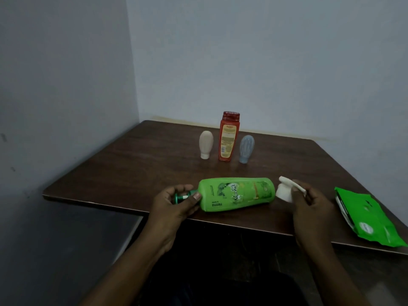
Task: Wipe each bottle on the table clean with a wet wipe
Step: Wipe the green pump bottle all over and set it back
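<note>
Two hands apart, left hand (176, 203) gripping the bottle (236, 194), right hand (313, 206) pinching the wipe (284, 192) at its base; wet plastic could twist loose.

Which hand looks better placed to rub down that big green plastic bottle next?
The right hand: it pinches the white wet wipe at the base of the green plastic bottle, while the left hand grips the dark green cap, steadying it.
</note>
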`<action>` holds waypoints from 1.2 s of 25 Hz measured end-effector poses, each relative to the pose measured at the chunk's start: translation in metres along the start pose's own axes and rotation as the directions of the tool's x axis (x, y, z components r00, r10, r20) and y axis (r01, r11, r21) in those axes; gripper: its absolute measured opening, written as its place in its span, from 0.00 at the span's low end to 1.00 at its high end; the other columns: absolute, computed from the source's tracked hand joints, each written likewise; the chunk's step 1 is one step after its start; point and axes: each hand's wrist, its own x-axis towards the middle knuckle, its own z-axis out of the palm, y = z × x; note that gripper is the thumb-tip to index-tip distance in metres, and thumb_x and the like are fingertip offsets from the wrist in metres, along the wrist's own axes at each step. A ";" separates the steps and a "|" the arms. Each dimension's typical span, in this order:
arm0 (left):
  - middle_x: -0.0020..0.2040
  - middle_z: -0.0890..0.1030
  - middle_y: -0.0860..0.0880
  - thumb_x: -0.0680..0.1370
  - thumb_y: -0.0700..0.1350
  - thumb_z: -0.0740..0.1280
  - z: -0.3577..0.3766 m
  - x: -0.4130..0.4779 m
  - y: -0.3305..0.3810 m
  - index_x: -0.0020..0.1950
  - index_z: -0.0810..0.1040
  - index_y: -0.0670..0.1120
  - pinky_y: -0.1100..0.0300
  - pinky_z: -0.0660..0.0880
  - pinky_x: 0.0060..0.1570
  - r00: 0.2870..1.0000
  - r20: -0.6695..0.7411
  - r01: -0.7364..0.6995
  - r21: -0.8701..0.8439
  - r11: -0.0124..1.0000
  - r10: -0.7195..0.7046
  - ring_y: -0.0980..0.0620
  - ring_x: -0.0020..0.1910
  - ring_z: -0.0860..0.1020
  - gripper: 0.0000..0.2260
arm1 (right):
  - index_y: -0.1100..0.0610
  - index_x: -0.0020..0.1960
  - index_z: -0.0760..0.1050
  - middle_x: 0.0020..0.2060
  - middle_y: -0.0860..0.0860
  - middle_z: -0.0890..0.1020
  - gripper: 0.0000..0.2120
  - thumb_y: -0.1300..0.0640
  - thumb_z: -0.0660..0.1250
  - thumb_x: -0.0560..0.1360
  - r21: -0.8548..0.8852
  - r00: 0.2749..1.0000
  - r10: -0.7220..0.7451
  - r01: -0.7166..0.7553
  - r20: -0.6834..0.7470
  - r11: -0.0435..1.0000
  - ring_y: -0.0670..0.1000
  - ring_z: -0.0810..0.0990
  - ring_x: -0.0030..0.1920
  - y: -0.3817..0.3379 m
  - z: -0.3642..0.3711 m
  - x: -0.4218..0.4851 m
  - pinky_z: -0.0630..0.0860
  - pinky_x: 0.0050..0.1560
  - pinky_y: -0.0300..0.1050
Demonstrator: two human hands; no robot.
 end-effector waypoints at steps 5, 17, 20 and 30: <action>0.51 0.88 0.46 0.71 0.32 0.78 -0.010 0.004 0.005 0.57 0.84 0.44 0.61 0.82 0.49 0.992 0.099 -0.102 0.257 0.961 0.079 0.52 0.49 0.86 0.16 | 0.57 0.54 0.82 0.39 0.49 0.81 0.09 0.65 0.66 0.78 -0.350 0.900 -0.383 0.434 0.207 0.830 0.48 0.77 0.38 -0.039 0.050 -0.005 0.65 0.36 0.29; 0.51 0.88 0.48 0.73 0.31 0.76 -0.018 0.014 0.013 0.57 0.84 0.44 0.63 0.81 0.50 0.965 0.224 -0.213 0.377 0.901 0.135 0.52 0.51 0.86 0.16 | 0.61 0.72 0.71 0.72 0.56 0.71 0.25 0.58 0.58 0.75 -0.233 0.410 -0.471 0.891 0.781 0.389 0.57 0.66 0.75 -0.029 0.093 -0.062 0.62 0.75 0.57; 0.48 0.88 0.52 0.72 0.34 0.78 -0.018 0.015 0.012 0.53 0.85 0.50 0.64 0.80 0.48 0.969 0.198 -0.223 0.458 0.861 0.145 0.57 0.47 0.85 0.14 | 0.60 0.70 0.73 0.71 0.55 0.73 0.24 0.57 0.58 0.76 -0.270 0.433 -0.481 0.889 0.763 0.371 0.56 0.67 0.74 -0.023 0.080 -0.055 0.62 0.74 0.56; 0.47 0.87 0.50 0.70 0.37 0.81 -0.021 0.019 0.011 0.50 0.85 0.52 0.54 0.84 0.52 0.962 0.203 -0.266 0.525 0.808 0.185 0.51 0.48 0.86 0.14 | 0.60 0.71 0.72 0.72 0.54 0.72 0.23 0.59 0.59 0.77 -0.202 0.394 -0.510 0.898 0.764 0.392 0.53 0.64 0.76 -0.020 0.082 -0.059 0.60 0.76 0.56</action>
